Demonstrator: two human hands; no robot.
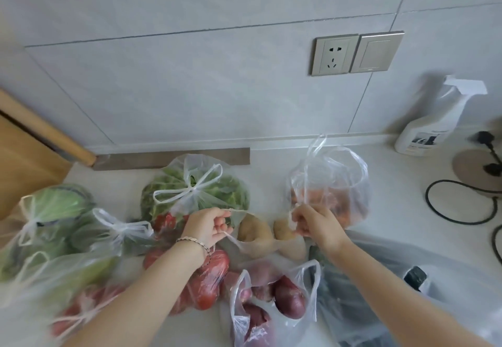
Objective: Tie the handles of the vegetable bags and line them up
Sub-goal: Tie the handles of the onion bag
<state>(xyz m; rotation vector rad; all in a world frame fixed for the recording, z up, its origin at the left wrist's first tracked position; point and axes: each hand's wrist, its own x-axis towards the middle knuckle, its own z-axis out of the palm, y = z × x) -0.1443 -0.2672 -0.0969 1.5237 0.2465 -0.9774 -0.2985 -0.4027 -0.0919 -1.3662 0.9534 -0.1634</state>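
A clear plastic bag of potatoes (255, 233) lies in the middle of the counter. My left hand (209, 227) grips one of its handles, stretched thin. My right hand (312, 224) grips its other handle. Behind them sits a tied bag of leafy greens (195, 191). An untied bag of carrots (334, 191) stands at the back right. A bag of purple sweet potatoes (271, 306) lies open in front. A bag of red peppers (209, 281) rests under my left forearm. Tied bags of green vegetables (49, 221) are at the left.
A white spray bottle (434, 126) stands at the back right, beside a black cable (459, 205) and a round base. A wall socket (334, 54) is on the tiled wall. A wooden board (30, 151) leans at the left. A large bag with dark items (407, 292) lies at the right.
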